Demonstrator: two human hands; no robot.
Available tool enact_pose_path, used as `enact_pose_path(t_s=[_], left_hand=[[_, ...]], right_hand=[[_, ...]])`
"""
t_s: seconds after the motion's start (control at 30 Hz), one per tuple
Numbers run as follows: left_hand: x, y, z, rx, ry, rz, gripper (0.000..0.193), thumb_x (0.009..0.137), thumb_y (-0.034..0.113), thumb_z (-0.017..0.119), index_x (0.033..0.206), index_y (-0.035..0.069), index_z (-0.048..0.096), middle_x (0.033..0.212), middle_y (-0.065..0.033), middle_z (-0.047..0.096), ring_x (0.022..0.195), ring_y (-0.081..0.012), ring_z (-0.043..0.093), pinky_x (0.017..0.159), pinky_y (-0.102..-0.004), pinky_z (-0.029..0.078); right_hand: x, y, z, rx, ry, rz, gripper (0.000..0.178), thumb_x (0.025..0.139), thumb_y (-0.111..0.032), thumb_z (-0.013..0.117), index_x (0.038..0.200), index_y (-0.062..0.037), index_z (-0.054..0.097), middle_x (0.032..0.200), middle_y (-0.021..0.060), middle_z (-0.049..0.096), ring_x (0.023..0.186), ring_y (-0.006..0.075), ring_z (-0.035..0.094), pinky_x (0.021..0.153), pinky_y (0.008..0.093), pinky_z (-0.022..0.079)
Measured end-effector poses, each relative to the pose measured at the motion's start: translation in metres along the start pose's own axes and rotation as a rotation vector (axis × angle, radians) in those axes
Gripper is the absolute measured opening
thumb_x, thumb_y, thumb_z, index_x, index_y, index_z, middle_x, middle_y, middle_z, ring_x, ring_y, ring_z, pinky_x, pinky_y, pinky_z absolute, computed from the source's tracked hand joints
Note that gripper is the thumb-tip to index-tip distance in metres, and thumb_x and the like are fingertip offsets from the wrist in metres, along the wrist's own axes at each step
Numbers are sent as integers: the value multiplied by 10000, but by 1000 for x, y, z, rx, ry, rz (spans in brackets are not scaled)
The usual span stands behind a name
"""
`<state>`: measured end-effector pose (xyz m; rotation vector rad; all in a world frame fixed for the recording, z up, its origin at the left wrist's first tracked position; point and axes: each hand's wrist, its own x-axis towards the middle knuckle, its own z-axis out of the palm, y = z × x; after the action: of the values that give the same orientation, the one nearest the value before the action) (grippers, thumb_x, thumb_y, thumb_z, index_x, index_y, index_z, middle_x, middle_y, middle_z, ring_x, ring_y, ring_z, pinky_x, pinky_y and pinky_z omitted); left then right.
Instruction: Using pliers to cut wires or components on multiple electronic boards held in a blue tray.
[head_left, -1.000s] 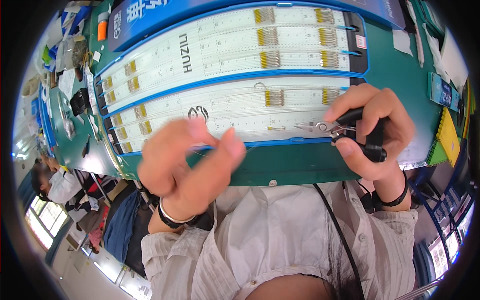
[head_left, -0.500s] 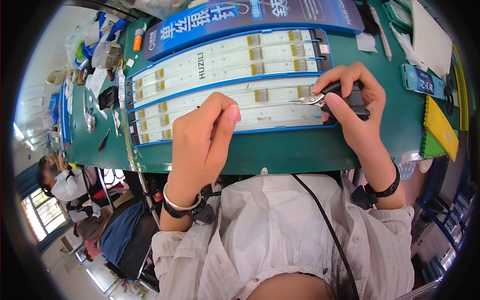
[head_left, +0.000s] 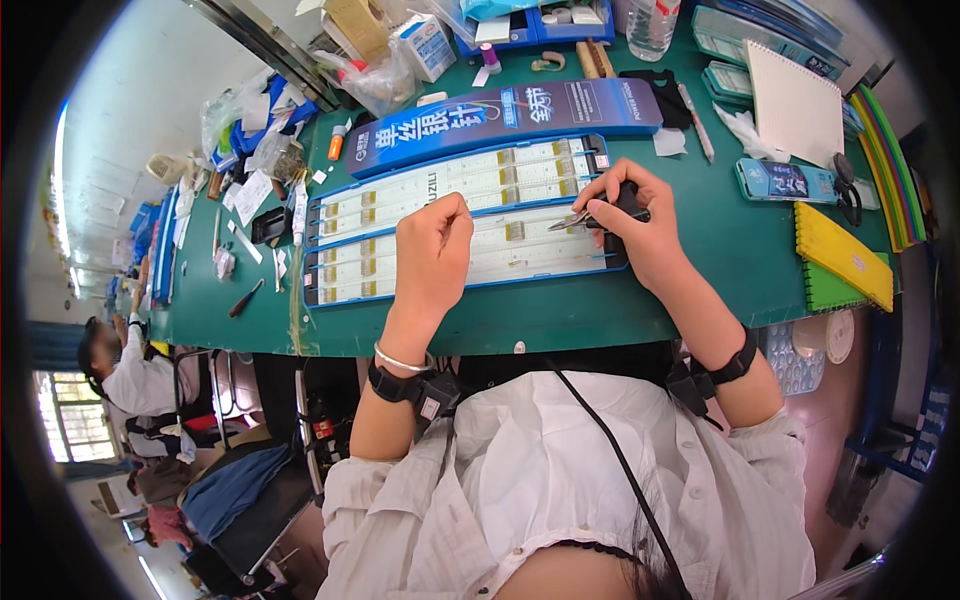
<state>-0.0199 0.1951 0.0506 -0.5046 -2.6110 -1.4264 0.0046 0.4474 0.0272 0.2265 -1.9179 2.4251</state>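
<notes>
Right of centre in the frame, our right hand is wrapped firmly round the black-handled pliers with pointed metal tips, over the lower panel of the long blue-rimmed white case. Nearer centre, our left hand: fingers folded together; whether they pinch anything, we cannot tell. Best, we judge, to steady the wrist and keep the points off the small yellowish bundle beside them.
</notes>
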Motion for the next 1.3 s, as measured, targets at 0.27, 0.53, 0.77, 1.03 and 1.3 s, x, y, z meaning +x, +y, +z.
enact_pose_path(t_s=[0.27,0.53,0.77,1.03,1.3], left_hand=[[2,3,0,218,10,-40,229,888,192,688,777,-1,634,478,-53,362,455,-126,344,475,-321,283],[3,0,14,301,-51,180,252,857,196,749,1088,94,749,963,-61,617,908,-227,571,786,-332,483],[3,0,17,321,-116,172,164,829,106,745,991,86,759,942,-44,620,926,-244,575,803,-352,486],[-1,8,10,211,-171,174,161,815,74,710,972,91,738,954,-37,612,922,-238,572,760,-356,509],[-7,-1,10,102,-126,68,133,820,127,784,921,56,733,777,-56,620,676,-181,564,611,-295,448]], right_hand=[[2,-1,0,46,6,-21,241,864,-11,685,828,-76,456,893,157,694,661,97,603,559,234,513],[3,-3,-3,79,73,-23,248,870,-12,684,831,-78,448,905,153,691,628,91,589,575,224,504],[4,-6,-2,47,81,13,254,869,-4,684,837,-79,443,903,148,686,620,91,580,566,229,501],[4,-6,-4,73,106,51,258,870,3,670,841,-81,428,897,151,681,616,101,572,551,232,497],[7,-6,-7,91,155,67,244,876,9,652,841,-83,428,904,166,683,658,104,581,550,239,504]])
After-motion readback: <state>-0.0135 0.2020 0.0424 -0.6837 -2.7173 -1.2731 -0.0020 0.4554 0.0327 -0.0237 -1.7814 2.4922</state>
